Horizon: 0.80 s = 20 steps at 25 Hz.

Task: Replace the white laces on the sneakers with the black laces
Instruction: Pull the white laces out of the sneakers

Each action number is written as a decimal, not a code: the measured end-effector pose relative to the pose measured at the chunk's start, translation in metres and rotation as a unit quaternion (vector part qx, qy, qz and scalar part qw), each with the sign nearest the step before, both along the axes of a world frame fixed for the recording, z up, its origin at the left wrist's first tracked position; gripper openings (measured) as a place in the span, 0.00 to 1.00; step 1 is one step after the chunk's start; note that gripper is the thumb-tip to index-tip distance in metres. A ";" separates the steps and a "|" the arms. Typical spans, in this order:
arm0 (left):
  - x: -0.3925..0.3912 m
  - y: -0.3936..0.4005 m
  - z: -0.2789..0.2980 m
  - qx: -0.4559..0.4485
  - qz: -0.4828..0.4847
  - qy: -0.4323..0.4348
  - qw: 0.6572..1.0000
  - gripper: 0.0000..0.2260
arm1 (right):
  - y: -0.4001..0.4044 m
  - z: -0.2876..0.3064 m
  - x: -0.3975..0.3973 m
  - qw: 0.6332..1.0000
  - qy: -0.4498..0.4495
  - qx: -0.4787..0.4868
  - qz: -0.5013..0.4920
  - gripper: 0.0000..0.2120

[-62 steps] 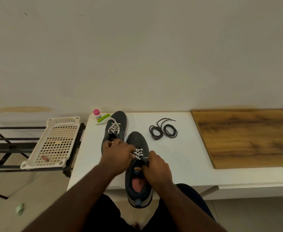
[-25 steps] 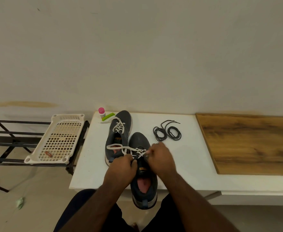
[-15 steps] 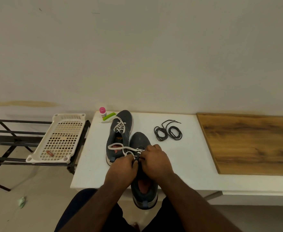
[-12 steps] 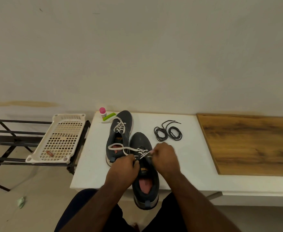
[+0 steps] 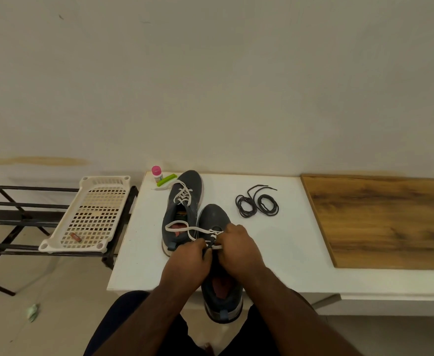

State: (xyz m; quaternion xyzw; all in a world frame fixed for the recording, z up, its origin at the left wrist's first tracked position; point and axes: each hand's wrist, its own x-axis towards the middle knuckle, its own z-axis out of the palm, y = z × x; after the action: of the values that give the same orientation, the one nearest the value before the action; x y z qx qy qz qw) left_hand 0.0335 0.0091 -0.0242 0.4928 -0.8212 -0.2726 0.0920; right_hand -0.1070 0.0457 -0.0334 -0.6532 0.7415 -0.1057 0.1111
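**Unthreading the near sneaker**

I have both hands on the white flat lace (image 5: 185,228) of the near dark grey mesh sneaker (image 5: 214,217): left hand (image 5: 188,263) pinching one strand, right hand (image 5: 237,249) pinching the other, so each can be drawn from its eyelet. The heel hangs toward me for reach. Beyond my right hand the coiled black laces (image 5: 257,205) wait; beyond my left, the second dark grey sneaker (image 5: 185,199) is laced white
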 end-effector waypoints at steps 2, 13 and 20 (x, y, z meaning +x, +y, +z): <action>0.003 -0.001 -0.001 0.002 0.005 -0.003 1.000 0.09 | 0.001 0.005 -0.005 0.994 -0.058 -0.039 -0.085 0.08; 0.002 -0.001 0.000 0.004 -0.002 -0.010 1.000 0.09 | 0.000 -0.003 -0.005 0.998 -0.060 -0.003 -0.022 0.07; 0.005 -0.001 0.001 0.006 0.004 -0.015 1.000 0.08 | 0.021 -0.004 -0.066 0.938 -0.153 0.029 -0.308 0.11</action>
State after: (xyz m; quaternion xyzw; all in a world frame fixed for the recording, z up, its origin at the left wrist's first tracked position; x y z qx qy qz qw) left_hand 0.0387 0.0082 -0.0230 0.5006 -0.8189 -0.2696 0.0781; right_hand -0.1730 0.0669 -0.0374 -0.3651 0.8833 -0.2122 0.2036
